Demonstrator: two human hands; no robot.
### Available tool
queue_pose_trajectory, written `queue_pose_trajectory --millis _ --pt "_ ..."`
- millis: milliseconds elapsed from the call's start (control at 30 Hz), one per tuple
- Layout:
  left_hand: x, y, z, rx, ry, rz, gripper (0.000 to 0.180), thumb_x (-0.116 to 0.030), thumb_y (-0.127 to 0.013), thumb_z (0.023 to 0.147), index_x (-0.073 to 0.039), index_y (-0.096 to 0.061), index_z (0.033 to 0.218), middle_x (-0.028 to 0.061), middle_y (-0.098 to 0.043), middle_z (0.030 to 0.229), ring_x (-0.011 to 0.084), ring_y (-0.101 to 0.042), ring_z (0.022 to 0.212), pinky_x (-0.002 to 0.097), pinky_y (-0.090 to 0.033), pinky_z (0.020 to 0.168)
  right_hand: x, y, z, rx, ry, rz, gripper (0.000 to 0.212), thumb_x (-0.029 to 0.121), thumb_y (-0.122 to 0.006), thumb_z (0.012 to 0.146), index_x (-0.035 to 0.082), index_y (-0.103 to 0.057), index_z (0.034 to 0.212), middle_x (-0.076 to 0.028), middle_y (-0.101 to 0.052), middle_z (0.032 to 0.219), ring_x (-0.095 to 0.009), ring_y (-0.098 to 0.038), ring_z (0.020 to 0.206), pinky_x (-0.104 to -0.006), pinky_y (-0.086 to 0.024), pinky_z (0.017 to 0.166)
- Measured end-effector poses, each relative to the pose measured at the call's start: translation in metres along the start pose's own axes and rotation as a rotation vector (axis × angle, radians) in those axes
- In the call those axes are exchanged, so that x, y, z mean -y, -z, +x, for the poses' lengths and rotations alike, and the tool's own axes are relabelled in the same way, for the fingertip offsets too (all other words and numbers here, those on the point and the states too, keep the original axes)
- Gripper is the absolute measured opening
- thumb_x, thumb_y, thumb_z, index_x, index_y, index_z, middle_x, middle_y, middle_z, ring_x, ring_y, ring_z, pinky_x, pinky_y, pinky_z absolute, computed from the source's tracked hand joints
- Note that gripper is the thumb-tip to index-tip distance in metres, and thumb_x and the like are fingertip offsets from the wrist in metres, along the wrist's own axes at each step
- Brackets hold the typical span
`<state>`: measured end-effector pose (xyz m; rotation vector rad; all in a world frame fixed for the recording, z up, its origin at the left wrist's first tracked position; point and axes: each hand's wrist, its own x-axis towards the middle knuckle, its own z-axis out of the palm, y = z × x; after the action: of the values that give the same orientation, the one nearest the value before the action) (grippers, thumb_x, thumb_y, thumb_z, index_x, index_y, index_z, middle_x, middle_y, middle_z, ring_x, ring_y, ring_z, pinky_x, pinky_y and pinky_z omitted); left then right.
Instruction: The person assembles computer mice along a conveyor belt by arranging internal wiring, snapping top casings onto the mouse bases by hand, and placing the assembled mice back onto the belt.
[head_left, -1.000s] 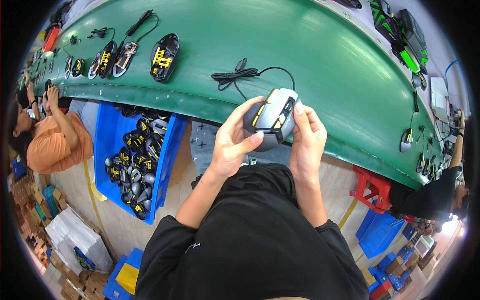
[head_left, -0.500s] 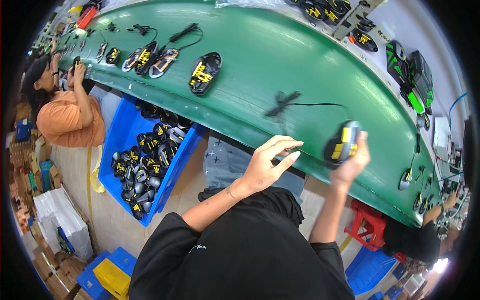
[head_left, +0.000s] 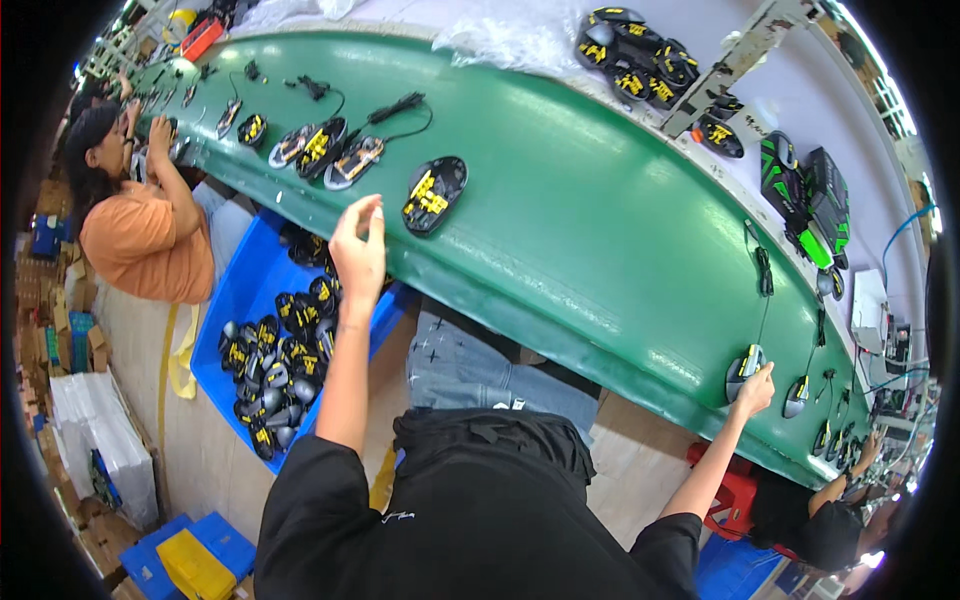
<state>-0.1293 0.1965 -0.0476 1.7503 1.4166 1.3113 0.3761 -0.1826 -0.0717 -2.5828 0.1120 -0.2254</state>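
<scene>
On the right of the green belt (head_left: 560, 230), my right hand (head_left: 756, 392) grips a corded computer mouse (head_left: 739, 374), dark with yellow parts, by its near side. Its black cable (head_left: 764, 272) stretches away toward the belt's far edge. My left hand (head_left: 357, 250) is raised over the belt's near edge, holding nothing, its thumb and fingers apart. Just right of those fingers lies a black mouse shell (head_left: 435, 197) with yellow parts inside, untouched. Farther left sits a group of opened mouse halves (head_left: 321, 148), one with a bundled cable.
A blue bin (head_left: 225, 392) full of mouse shells stands below the belt on my left. Beyond it sits a co-worker in an orange shirt (head_left: 150, 240). More corded mice (head_left: 796, 397) lie to the right. Mouse shells (head_left: 640, 60) and plastic wrap (head_left: 520, 45) occupy the far shelf.
My right hand has carried the mouse rightward and down to the belt, its cable now lying away from me. My left hand has swung left toward the black shell. The view has shifted slightly.
</scene>
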Motion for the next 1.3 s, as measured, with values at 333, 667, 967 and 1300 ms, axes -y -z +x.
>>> queue_pose_trajectory --millis 333,667,967,1300 --pt "0.063 -0.007 0.095 -0.004 -0.437 0.670 0.046 -0.013 -0.063 0.082 0.004 -0.053 0.124 0.0187 -0.053 0.128 0.0358 -0.048 0.120 0.0438 -0.039 0.104 0.062 0.002 -0.042 -0.367 0.502 -0.152 0.031 0.027 -0.048 0.098 0.007 -0.065 0.115 -0.012 -0.066 0.110 -0.034 -0.060 0.099 -0.0429 -0.047 0.085" --pt "0.041 -0.001 0.101 0.288 -0.379 0.769 0.043 -0.029 -0.069 0.079 -0.003 -0.058 0.110 0.0154 -0.058 0.110 0.0324 -0.055 0.102 0.0458 -0.046 0.085 0.292 -0.065 -0.351 0.843 0.717 0.518 0.050 0.033 -0.068 0.087 0.000 -0.056 0.123 -0.021 -0.066 0.099 -0.034 -0.066 0.092 -0.0431 -0.051 0.081" --pt "-0.003 -0.014 0.036 0.266 -0.286 0.584 0.056 -0.028 -0.080 0.070 -0.001 -0.055 0.112 0.0173 -0.057 0.113 0.0349 -0.051 0.112 0.0427 -0.042 0.096 0.276 -0.083 -0.301 0.930 0.599 0.638 0.044 0.014 -0.068 0.072 -0.005 -0.060 0.111 -0.019 -0.068 0.082 -0.026 -0.069 0.064 -0.0353 -0.055 0.063" --pt "-0.050 -0.053 -0.012 0.860 0.602 -0.514 0.050 -0.014 -0.089 0.065 0.003 -0.060 0.102 0.0105 -0.067 0.088 0.0155 -0.066 0.077 0.0294 -0.056 0.068 0.128 -0.016 -0.167 0.604 0.021 0.577 0.049 0.010 -0.068 0.083 -0.005 -0.051 0.126 -0.017 -0.064 0.110 -0.018 -0.069 0.072 -0.0304 -0.055 0.065"
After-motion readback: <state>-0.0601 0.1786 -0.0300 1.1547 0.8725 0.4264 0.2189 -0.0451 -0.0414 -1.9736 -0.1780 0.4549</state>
